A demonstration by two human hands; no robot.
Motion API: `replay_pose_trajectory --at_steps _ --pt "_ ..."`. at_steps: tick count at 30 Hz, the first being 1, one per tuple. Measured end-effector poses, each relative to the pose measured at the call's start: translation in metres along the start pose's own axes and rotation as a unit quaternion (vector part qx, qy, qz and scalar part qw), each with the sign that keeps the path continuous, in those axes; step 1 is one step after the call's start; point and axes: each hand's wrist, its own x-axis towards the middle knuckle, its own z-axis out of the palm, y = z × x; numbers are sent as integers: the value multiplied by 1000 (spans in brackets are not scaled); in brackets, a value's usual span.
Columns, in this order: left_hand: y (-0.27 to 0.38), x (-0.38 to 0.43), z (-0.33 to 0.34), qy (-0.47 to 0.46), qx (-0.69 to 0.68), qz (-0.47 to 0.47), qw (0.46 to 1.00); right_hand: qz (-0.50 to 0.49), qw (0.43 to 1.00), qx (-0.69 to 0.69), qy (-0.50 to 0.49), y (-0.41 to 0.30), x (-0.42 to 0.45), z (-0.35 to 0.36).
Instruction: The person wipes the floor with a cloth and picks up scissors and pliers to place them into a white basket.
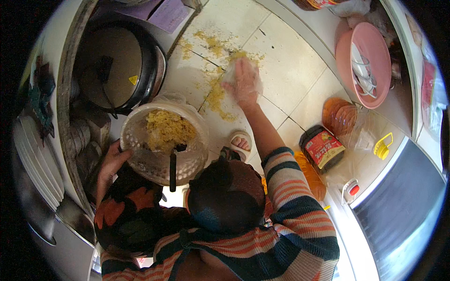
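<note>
My left hand (114, 158) grips the left rim of a whitish perforated basin (191, 165), which seems lined with clear plastic. Inside it lies a heap of crumbly yellow food (168, 130) with a black-handled utensil (173, 170), its head partly hidden. Thin clear plastic covers my right hand (244, 82), stretched out low over the tiled floor with the thumb apart from the fingers. Yellow crumbs (218, 98) are scattered on the tiles to its left and beyond its fingertips. Whatever is under the palm is hidden.
A round black electric appliance (112, 66) sits on the left shelf. A pink basin (381, 70) holding a white corded item stands at upper right. Below it are a dark labelled jar (323, 147) and plastic oil bottles (339, 114). A sandalled foot (241, 143) is near the crumbs.
</note>
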Motion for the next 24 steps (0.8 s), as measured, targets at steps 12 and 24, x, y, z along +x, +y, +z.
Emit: replay_pose_trajectory --at_steps 12,24 --pt "-21 3 -9 -19 -1 -7 1000 18 999 -7 40 22 13 -7" --pt "4 5 -4 -2 21 -46 999 -97 994 44 -10 -40 140 32"
